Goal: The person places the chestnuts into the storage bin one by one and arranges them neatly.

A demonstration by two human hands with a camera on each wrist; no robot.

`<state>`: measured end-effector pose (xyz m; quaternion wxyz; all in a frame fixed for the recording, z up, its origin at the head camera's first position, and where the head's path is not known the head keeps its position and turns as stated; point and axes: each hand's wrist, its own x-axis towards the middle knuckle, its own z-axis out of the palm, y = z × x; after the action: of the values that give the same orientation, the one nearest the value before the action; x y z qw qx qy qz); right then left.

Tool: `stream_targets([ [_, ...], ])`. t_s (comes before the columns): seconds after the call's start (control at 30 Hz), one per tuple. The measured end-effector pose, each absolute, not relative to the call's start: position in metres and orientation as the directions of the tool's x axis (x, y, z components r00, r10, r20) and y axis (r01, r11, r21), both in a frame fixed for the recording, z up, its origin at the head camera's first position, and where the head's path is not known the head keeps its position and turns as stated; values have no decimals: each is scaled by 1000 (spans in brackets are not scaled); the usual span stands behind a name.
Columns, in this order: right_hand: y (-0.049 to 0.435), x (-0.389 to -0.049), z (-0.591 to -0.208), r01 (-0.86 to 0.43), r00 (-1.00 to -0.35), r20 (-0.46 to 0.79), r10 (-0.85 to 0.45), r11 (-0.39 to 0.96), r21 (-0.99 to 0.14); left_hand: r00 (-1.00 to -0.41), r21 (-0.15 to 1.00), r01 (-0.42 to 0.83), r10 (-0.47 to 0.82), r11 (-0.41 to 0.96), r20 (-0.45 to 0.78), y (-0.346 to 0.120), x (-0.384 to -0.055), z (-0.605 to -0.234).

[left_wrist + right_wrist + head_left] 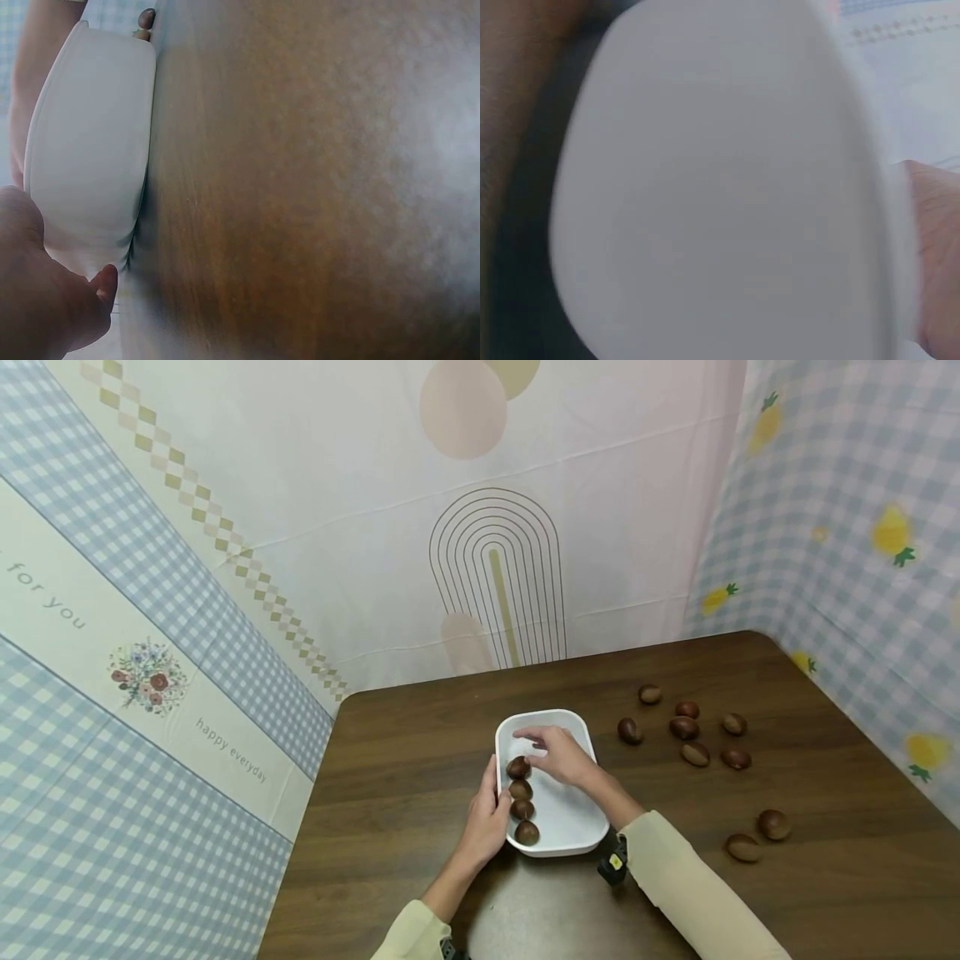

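A white rectangular tray (564, 827) sits on the wooden table, with several brown chestnuts (527, 833) in a row along its left inner side. My left hand (486, 827) holds the tray by its left wall, thumb at the rim and fingers along the outside. Over the upper part of the tray is my right hand (558, 755), its fingers extended and spread from the thumb. The thumb tip is right beside the topmost chestnut (517, 767). In the right wrist view the tray wall (720, 187) hides most of this hand.
Several loose chestnuts (684, 727) lie scattered on the table (390, 777) to the right of the tray. Two more, an oval chestnut (743, 848) and a rounder chestnut (773, 825), lie nearer the front right. Patterned cloth (360, 527) hangs behind the table and at both sides.
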<state>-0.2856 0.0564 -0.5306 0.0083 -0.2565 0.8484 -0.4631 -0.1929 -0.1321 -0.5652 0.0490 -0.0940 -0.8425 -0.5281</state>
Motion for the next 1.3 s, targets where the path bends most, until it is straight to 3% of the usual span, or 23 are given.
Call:
stream_targets([
  [0.33,108,-291,-512,-418,-908,369,-200,358,-835,-983,906,178,113,385,144,-131,-192,-565],
  [0.77,166,-291,-552,-205,-935,329,134,552,-808,-982,899,183,108,397,153,-130,-192,-565],
  [1.3,183,-286,-582,-116,-945,271,182,588,-801,-981,905,186,118,382,151,-130,-193,-566],
])
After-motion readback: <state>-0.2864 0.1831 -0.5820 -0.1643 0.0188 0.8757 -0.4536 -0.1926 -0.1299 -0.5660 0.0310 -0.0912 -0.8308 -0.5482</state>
